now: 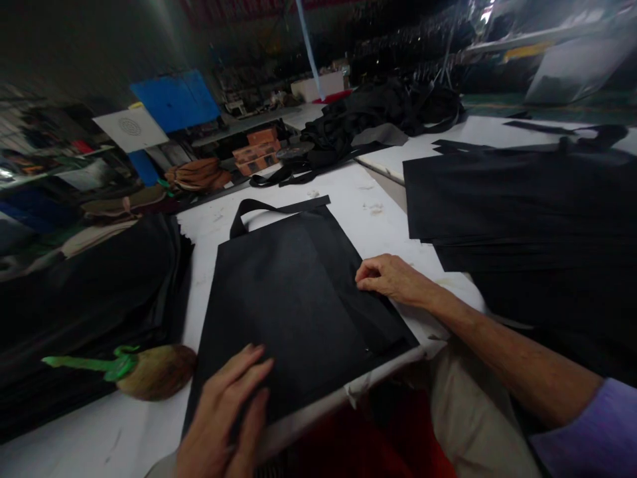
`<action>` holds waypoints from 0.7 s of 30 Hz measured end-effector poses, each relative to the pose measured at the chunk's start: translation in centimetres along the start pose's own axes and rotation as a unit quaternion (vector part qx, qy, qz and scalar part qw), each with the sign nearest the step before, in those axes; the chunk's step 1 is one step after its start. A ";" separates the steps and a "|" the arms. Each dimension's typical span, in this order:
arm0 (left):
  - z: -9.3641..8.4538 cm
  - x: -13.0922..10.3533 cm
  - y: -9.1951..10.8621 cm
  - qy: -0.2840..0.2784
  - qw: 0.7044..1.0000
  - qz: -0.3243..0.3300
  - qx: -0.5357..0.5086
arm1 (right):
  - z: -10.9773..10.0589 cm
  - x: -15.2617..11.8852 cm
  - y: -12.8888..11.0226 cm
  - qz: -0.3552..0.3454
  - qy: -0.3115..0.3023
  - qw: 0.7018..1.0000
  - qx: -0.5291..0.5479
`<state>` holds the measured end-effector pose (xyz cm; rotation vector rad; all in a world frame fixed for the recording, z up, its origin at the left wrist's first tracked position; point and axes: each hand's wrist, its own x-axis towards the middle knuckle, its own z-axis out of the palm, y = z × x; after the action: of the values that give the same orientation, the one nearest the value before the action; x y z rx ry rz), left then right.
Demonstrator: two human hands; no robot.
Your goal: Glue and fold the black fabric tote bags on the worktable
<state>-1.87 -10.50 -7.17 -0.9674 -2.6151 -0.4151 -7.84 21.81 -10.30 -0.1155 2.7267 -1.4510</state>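
Bag: black tote bag point(293, 299) lies flat on my white bench point(124, 425), handle away from me
Left hand point(226, 411): fingers spread flat on its near corner, gripping nothing
Right hand point(391, 277): fingers curled, pinching its right edge

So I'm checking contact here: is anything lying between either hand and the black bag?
Nothing visible: the left hand lies flat on the black bag, and the right hand touches its right fold directly.
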 end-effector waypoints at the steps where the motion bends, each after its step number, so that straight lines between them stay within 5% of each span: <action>1: 1.2 1.0 1.1 -0.023 0.999 0.009 -0.031 | 0.1 0.0 0.1 0.002 0.002 1.000 0.009; 5: 5.6 5.2 4.1 -0.046 0.990 0.034 -0.129 | 0.3 0.1 0.5 0.019 -0.001 0.998 0.064; 11: 9.4 6.7 2.7 -0.056 0.984 0.006 -0.168 | 0.2 0.4 0.9 0.063 0.003 0.984 0.165; 15: 9.4 6.3 2.6 -0.075 0.984 0.004 -0.159 | 0.0 0.5 0.4 0.094 0.019 0.976 0.196; 21: 6.9 5.5 3.0 -0.108 0.980 -0.004 -0.166 | -0.3 0.1 -0.9 0.122 0.030 0.968 0.216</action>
<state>-5.23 -2.56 -10.81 -1.1635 -2.7993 -0.8109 -7.93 21.52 -9.44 0.2763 2.2888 -1.9427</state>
